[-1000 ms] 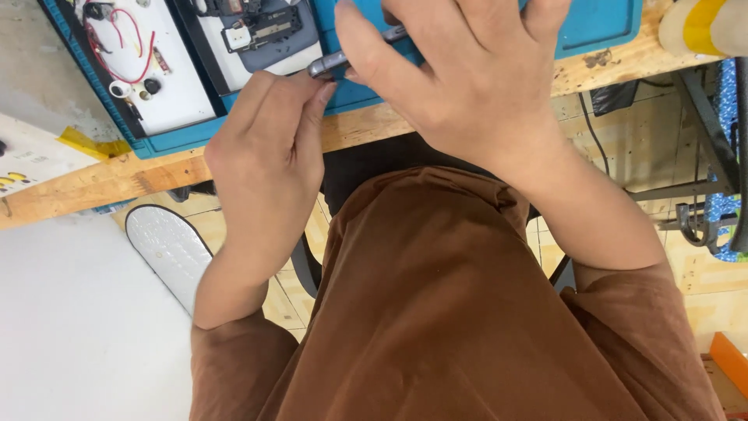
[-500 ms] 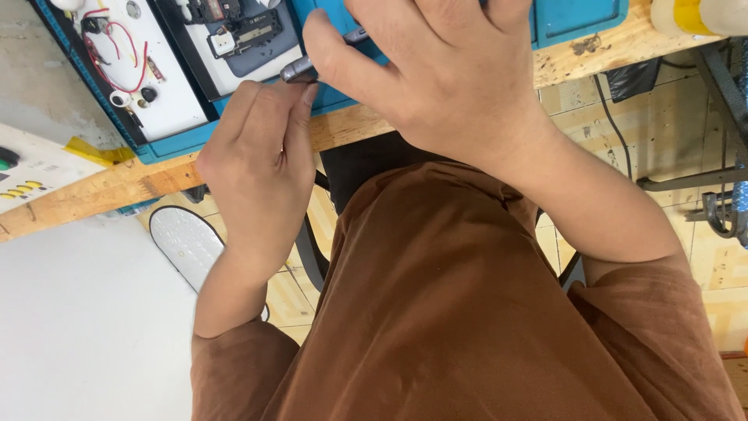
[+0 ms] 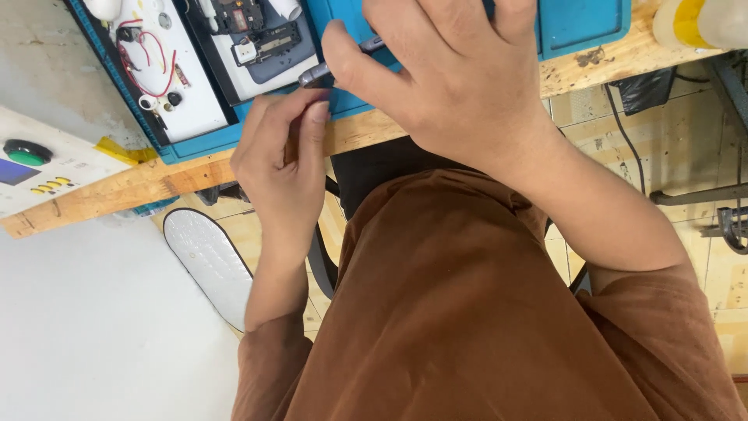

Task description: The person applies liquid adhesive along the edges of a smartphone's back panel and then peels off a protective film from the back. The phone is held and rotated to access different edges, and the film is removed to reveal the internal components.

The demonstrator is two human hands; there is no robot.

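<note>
Ok, your right hand [image 3: 460, 86] pinches the grey tool [image 3: 315, 74] upper centre for control, left hand [image 3: 276, 164] fingertips curled, steadying its tip.

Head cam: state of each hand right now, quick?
Left hand: fingers curled, fingertips at the end of the grey metal tool; grip unclear.
Right hand: closed over the tool's shaft, holding it above the blue mat.

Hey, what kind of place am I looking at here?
Probably an electronics repair bench. An opened device with bare circuit parts lies on a blue work mat atop a wooden bench, and the right hand grips a slim metal tool beside the left hand.
</note>
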